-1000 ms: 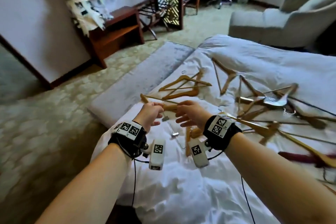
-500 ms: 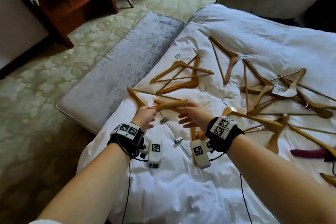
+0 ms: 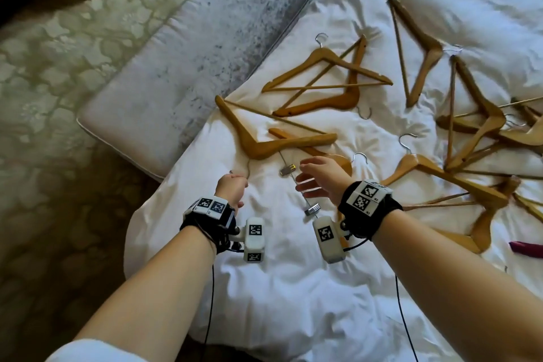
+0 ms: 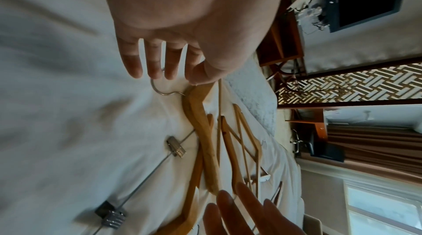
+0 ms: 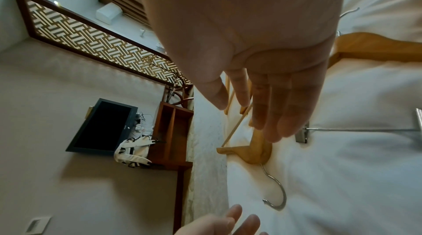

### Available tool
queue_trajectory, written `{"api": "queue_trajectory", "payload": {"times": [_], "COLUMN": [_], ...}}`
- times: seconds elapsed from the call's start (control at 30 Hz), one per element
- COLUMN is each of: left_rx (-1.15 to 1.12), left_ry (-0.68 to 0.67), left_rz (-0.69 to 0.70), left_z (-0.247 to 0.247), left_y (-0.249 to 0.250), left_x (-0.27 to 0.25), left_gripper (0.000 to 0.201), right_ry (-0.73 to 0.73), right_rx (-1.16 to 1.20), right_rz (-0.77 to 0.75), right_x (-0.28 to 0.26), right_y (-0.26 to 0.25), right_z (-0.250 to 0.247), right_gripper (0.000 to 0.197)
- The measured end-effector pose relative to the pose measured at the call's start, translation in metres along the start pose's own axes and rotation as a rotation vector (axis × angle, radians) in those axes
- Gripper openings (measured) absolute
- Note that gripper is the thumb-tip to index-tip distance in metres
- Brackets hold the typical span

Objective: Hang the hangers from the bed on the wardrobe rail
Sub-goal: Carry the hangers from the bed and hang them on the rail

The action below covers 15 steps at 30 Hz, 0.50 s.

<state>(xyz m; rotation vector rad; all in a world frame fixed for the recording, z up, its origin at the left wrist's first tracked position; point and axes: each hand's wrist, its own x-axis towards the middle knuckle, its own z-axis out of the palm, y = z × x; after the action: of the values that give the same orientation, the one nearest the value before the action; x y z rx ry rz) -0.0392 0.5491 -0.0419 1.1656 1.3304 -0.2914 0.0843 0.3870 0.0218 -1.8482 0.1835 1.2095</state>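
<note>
Wooden and stiff, the nearest hanger (image 3: 264, 138) lies on the bed (image 3: 293, 288), light enough, I judge, to lift by its thin steel hook (image 4: 160, 89). Left of that hanger's hook, the left hand (image 3: 232, 188) hovers with fingers loosely spread, holding nothing. Right of it, the right hand (image 3: 320, 179) is spread over a clip hanger (image 3: 296, 185) with smooth metal clamps.

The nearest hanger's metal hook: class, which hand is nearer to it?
Left. The left hand has its fingertips at the metal hook; the right hand hovers off to the side, over the clip bar.
</note>
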Motion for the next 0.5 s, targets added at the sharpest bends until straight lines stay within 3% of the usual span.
{"api": "queue_trajectory", "payload": {"times": [0.1,0.33,0.5], "left_rx": [-0.013,-0.136,-0.199], "left_ry": [-0.001,-0.023,-0.012], "left_rz": [-0.063,-0.213,-0.193], "left_z": [-0.005,-0.002,0.004], "left_y": [-0.011,-0.026,-0.027], "left_x": [0.026,0.077,0.097], "left_gripper": [0.032,0.025,0.03], "right_ry": [-0.003,0.002,0.008], "right_rx": [-0.016,-0.026,-0.023], "right_rz": [0.026,0.061,0.082], "right_x": [0.018,0.054,0.066], "right_y": [0.004,0.019,0.026], "right_z": [0.01,0.024,0.027], "right_gripper": [0.013,0.009,0.012]}}
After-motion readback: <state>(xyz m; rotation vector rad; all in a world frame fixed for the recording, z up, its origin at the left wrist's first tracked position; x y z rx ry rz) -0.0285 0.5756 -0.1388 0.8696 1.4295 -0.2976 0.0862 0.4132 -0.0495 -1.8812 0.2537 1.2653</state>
